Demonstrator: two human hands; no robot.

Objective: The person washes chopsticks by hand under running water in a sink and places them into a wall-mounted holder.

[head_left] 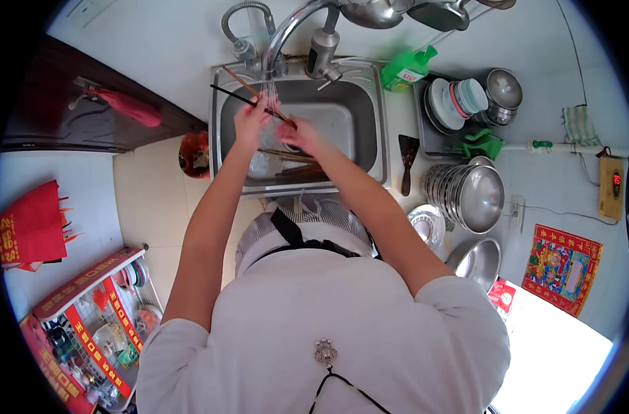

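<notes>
A pair of chopsticks, one black and one brown, slants across the left side of the steel sink. My left hand is closed around their middle, under water running from the curved faucet. At their lower right end, my right hand is closed on them too, its fingers partly hidden. More brown chopsticks lie in the bottom of the basin, below my hands.
Right of the sink lie a dark spatula, a green bottle, a rack with bowls and plates, and stacked steel bowls. Ladles hang above. A second faucet stands at the sink's back edge.
</notes>
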